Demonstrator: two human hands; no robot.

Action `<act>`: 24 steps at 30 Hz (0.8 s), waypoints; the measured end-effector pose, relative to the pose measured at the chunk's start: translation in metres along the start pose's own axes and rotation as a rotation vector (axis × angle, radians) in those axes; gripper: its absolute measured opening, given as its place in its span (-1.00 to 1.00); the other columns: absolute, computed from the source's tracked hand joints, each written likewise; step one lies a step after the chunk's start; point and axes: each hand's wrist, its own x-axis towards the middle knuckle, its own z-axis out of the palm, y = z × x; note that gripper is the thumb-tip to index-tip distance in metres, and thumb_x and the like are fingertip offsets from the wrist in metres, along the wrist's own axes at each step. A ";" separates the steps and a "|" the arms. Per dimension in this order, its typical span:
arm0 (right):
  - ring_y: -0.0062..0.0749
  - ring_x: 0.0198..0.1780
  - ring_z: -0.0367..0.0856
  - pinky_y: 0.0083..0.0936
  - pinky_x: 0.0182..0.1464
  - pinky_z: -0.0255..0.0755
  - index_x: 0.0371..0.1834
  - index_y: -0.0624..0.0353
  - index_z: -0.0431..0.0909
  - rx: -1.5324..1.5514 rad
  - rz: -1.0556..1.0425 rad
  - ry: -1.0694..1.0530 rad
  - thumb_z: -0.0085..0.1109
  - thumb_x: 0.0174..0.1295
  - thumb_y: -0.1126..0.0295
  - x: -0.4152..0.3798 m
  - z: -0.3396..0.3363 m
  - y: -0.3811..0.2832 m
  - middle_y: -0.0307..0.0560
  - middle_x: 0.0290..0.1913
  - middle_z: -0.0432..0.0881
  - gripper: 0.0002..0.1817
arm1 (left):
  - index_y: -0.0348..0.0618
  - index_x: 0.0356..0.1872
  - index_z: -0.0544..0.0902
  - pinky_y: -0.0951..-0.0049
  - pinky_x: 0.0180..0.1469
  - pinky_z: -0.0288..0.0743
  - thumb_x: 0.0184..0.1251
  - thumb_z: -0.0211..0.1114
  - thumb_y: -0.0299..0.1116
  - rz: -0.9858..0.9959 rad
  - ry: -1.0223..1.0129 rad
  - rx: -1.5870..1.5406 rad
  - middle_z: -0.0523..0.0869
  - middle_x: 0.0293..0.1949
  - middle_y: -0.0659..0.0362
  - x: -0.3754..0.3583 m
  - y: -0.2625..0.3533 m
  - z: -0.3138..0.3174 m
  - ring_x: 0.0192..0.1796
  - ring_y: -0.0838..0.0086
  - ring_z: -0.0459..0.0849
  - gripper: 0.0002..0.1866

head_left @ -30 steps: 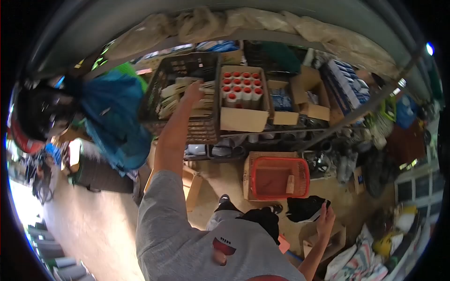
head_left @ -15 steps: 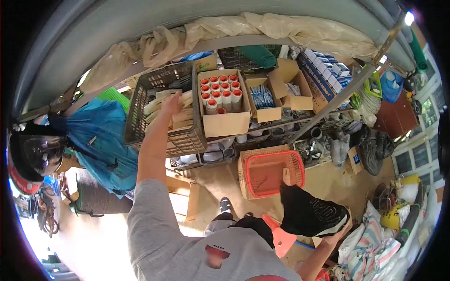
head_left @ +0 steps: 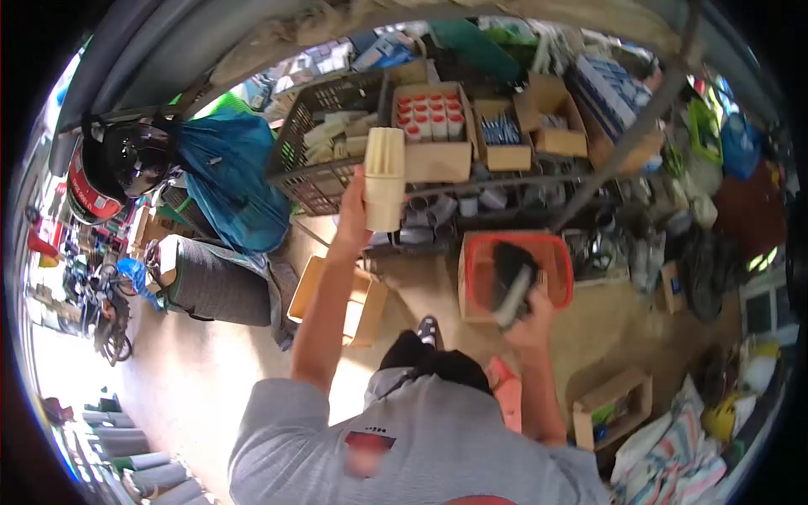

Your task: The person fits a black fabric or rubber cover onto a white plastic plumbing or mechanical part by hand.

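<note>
My left hand [head_left: 353,209] is wrapped round a cream plastic cylinder [head_left: 385,181], held upright with its ribbed, slotted half at the top. Behind it stands a dark plastic crate [head_left: 316,189] with more pale pieces [head_left: 337,135] in it. Off to the right, my right hand [head_left: 532,320] grips a black shoe [head_left: 512,265] with a whitish sole, blurred by motion. In this view the shoe overlaps a red-rimmed basket [head_left: 566,252] that sits at a cardboard box.
Along the shelf are a carton of red-capped white tubes [head_left: 431,114], a carton of blue packets [head_left: 501,130] and a slanting metal pole [head_left: 627,139]. A blue sheet [head_left: 231,181], helmet [head_left: 143,156] and dark roll [head_left: 215,282] are left. An open carton [head_left: 362,311] lies on the floor.
My left hand has come out of the crate, lifting the cream cylinder. My right hand has carried the shoe from the lower right to over the red basket. The view has shifted.
</note>
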 end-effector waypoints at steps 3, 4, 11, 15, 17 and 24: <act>0.28 0.15 0.61 -0.09 0.25 0.50 0.14 0.33 0.59 -0.048 -0.041 -0.291 0.32 0.06 0.45 -0.017 0.020 0.044 0.23 0.11 0.63 -0.50 | -0.17 0.35 0.57 0.27 0.01 0.72 0.74 -0.20 0.26 -0.092 -0.128 0.028 0.75 0.10 -0.04 -0.066 -0.039 0.058 -0.02 0.27 0.80 -0.30; 0.38 0.21 0.54 -0.04 0.31 0.44 0.21 0.35 0.54 -0.039 -0.101 -0.314 0.25 0.11 0.45 -0.020 0.031 0.049 0.31 0.15 0.59 -0.47 | -0.17 0.35 0.57 0.27 0.01 0.72 0.74 -0.20 0.26 -0.115 -0.155 0.028 0.75 0.10 -0.04 -0.082 -0.056 0.073 -0.02 0.27 0.80 -0.30; -0.04 0.18 0.53 -0.20 0.35 0.37 0.29 0.41 0.39 0.186 -0.015 0.302 -0.13 0.46 0.54 -0.004 0.019 0.003 0.16 0.18 0.51 -0.63 | -0.36 0.56 0.37 0.43 0.04 0.50 0.74 0.00 -0.41 0.363 -0.395 0.742 0.53 -0.07 0.05 -0.178 -0.065 0.148 -0.09 0.43 0.58 -0.52; -0.08 0.39 0.48 -0.26 0.46 0.30 0.45 0.40 0.28 0.199 -0.188 0.377 -0.11 0.55 0.47 -0.026 0.047 -0.007 0.15 0.36 0.47 -0.55 | -0.36 0.55 0.38 0.30 0.25 0.46 0.76 -0.03 -0.34 0.617 -0.430 0.819 0.60 0.16 -0.07 -0.158 -0.065 0.148 0.11 0.24 0.62 -0.51; 0.04 0.55 0.33 -0.18 0.59 0.11 0.63 0.41 0.06 -0.006 -0.361 0.232 -0.06 0.57 0.41 -0.036 0.055 0.004 0.29 0.52 0.33 -0.37 | -0.37 0.53 0.38 0.25 0.37 0.39 0.77 -0.04 -0.31 0.492 -0.397 0.701 0.58 0.28 -0.13 -0.159 -0.060 0.157 0.23 0.15 0.60 -0.51; -0.37 0.25 0.58 -0.36 0.32 0.48 0.48 0.20 0.30 0.526 0.024 0.502 0.10 0.52 0.46 -0.023 -0.004 -0.030 -0.12 0.28 0.54 -0.51 | -0.31 0.56 0.38 0.25 0.21 0.51 0.68 0.12 -0.34 0.487 -0.553 0.792 0.58 0.13 -0.13 -0.199 -0.044 0.163 0.12 0.10 0.62 -0.46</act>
